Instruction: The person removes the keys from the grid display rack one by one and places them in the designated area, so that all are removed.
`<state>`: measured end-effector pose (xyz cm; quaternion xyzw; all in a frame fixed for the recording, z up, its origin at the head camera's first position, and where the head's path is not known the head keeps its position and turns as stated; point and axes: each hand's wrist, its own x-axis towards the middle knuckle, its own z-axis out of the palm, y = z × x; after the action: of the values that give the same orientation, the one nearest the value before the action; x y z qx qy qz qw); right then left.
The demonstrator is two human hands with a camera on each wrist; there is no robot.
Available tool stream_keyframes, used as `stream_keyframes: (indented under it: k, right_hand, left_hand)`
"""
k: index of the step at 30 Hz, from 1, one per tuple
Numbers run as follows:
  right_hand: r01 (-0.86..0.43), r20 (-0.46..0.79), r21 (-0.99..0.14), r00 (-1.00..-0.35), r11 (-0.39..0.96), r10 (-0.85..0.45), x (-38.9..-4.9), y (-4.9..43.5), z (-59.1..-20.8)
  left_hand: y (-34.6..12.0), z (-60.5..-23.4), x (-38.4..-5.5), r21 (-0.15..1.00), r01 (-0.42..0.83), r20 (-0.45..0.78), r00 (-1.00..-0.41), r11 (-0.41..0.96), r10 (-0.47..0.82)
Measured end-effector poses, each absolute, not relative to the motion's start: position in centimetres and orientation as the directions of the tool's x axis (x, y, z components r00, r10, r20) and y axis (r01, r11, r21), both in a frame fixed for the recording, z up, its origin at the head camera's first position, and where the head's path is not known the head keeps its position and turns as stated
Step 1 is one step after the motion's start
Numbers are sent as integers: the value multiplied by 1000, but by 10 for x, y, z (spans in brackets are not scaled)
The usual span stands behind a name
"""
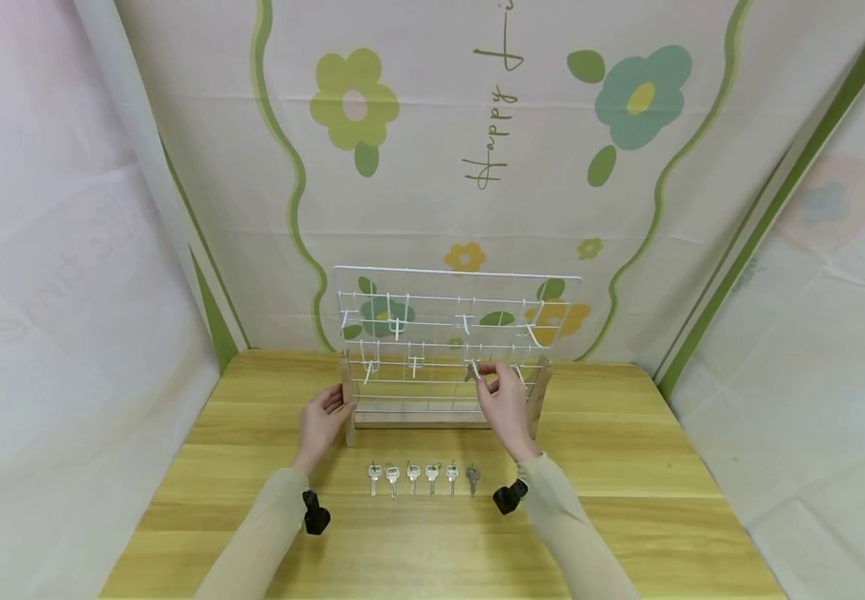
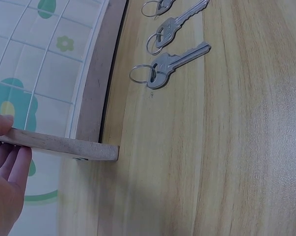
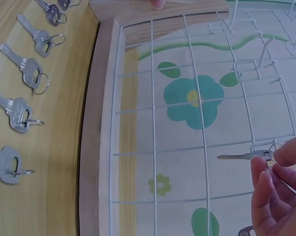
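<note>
A white wire grid rack [image 1: 457, 272] stands in a wooden base, with several white hooks [image 1: 397, 327] on it. My left hand [image 1: 322, 423] grips the rack's left wooden side post [image 2: 64, 144], thumb on one face and fingers on the other. At the lower right part of the grid, my right hand [image 1: 506, 404] pinches a silver key [image 3: 238, 156] by its head and ring. The key's ring is right at a hook of the lower row; the fingers partly hide it. Part of another key [image 3: 246, 231] shows below this hand in the right wrist view.
Several keys with rings [image 1: 413, 475] lie in a row on the wooden table [image 1: 432, 550] in front of the rack; the rightmost key [image 1: 473, 477] looks darker. Behind the rack hangs a flowered cloth [image 1: 417, 200], with more cloth at both sides.
</note>
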<state>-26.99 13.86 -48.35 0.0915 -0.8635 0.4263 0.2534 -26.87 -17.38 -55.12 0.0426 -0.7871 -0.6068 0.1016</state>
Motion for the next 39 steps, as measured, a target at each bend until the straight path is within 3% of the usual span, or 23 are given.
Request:
stream_keyframes:
  k: [21,39]
  right_hand:
    - [-386,543,-678,-837,626,71,-280,136,-479]
    - [-447,581,-653,-814,611,26,-269,135,-483]
  left_hand:
    - [-171,-553,-269,967,68,117,-974,245,-192]
    - [-173,-553,-270,968,71,121,-973,240,-199]
